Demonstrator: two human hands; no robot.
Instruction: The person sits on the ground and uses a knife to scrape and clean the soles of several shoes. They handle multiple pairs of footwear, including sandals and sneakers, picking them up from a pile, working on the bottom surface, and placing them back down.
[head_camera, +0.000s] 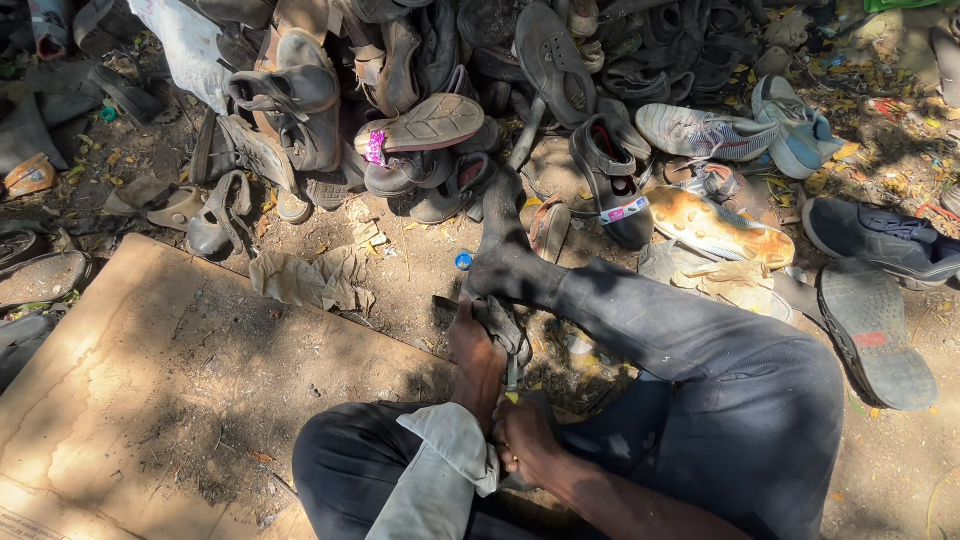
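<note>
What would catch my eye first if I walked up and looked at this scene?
Probably the big heap of worn shoes and sandals across the top, spilling onto the dirt. Below it, the seated person's left hand and right hand grip a dark strappy sandal beside an outstretched leg. A flat sheet of cardboard fills the lower left.

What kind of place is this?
Probably an outdoor shoe-repair spot: a heap of worn shoes on bare dirt ground, a cardboard sheet as a mat, both hands working a dark shoe.
</note>
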